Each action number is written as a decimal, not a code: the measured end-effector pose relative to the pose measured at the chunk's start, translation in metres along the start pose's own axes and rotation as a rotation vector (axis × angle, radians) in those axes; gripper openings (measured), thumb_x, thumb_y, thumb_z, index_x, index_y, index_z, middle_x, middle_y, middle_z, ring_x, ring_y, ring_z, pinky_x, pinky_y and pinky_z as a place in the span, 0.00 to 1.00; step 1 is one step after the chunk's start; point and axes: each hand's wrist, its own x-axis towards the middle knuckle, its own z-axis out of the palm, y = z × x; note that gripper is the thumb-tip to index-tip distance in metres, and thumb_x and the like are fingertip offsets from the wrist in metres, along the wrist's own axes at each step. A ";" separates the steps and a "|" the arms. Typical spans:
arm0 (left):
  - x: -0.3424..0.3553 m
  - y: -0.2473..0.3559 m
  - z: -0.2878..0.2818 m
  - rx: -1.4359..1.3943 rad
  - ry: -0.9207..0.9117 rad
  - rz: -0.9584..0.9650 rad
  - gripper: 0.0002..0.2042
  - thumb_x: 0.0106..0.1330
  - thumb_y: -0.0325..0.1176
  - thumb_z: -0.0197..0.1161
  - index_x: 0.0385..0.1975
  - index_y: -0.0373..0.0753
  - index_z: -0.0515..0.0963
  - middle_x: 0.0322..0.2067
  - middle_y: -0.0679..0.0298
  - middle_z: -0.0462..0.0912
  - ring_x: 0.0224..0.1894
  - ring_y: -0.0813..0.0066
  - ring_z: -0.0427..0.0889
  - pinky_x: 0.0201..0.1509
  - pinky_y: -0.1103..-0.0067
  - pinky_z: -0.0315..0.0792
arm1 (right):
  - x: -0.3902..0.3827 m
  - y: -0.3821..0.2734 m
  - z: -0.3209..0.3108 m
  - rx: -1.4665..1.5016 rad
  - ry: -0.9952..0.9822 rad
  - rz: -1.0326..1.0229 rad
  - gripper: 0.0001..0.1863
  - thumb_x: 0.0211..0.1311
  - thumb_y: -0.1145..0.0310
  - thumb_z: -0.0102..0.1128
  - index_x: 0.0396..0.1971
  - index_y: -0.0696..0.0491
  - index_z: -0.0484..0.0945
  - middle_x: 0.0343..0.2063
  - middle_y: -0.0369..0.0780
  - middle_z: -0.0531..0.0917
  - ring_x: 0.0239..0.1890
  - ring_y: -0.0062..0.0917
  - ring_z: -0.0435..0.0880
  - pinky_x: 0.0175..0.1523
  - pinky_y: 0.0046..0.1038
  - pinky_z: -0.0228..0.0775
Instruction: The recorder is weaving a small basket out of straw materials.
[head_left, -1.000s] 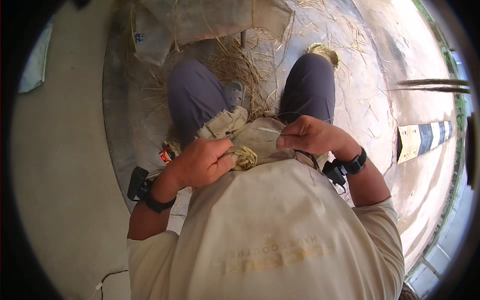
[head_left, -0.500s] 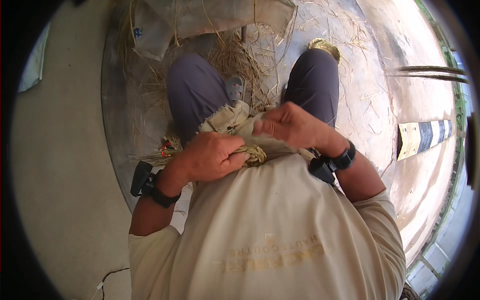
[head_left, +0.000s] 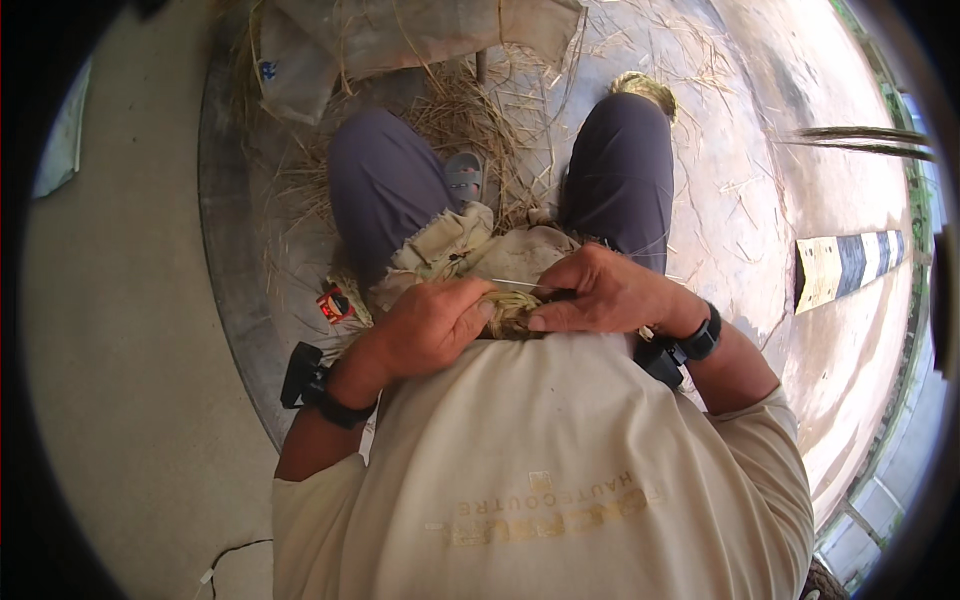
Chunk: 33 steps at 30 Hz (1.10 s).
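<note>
Across my lap, a piece of braided straw (head_left: 508, 314) lies between my hands, close against the front of my shirt. The fingers of my left hand (head_left: 432, 322) are closed around its left end, with the thumb pressed on top. At the other end, my right hand (head_left: 600, 292) pinches the braid, its thumb touching the straw and the forefinger bent above it. A thin, pale, straight piece (head_left: 515, 283), either a needle or a straw strand, runs between the two hands just beyond the braid. A frayed beige cloth (head_left: 445, 240) covers my lap under them.
Loose straw (head_left: 465, 115) litters the floor around my feet. A pale sheet (head_left: 400, 40) hangs over something at the far side. Past my right knee sits a coiled straw braid (head_left: 645, 88). A small red packet (head_left: 335, 304) lies by my left thigh; a striped board (head_left: 850, 268) is far right.
My right hand has come down from above my lap and closed on the braid's right end. The left hand keeps its hold, shifted slightly right.
</note>
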 end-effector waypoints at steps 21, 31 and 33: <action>0.007 0.001 0.001 -0.292 -0.060 -0.146 0.14 0.78 0.35 0.55 0.51 0.30 0.79 0.28 0.48 0.85 0.33 0.63 0.87 0.38 0.69 0.78 | 0.009 -0.042 0.022 -0.015 -0.313 -0.496 0.15 0.80 0.67 0.54 0.54 0.62 0.79 0.50 0.49 0.85 0.56 0.45 0.83 0.62 0.41 0.76; 0.008 -0.001 -0.009 -0.275 0.021 -0.242 0.13 0.76 0.36 0.59 0.42 0.30 0.81 0.27 0.57 0.83 0.31 0.81 0.76 0.37 0.75 0.74 | -0.009 -0.042 -0.015 0.001 -0.102 -0.569 0.14 0.80 0.66 0.52 0.48 0.63 0.80 0.58 0.53 0.82 0.62 0.46 0.81 0.65 0.42 0.74; 0.004 -0.002 -0.016 -0.304 0.143 -0.288 0.11 0.76 0.35 0.58 0.39 0.31 0.79 0.26 0.63 0.79 0.31 0.84 0.72 0.35 0.77 0.71 | -0.035 -0.034 -0.038 0.261 0.181 -0.451 0.14 0.79 0.65 0.53 0.42 0.61 0.81 0.59 0.51 0.81 0.61 0.38 0.82 0.61 0.36 0.76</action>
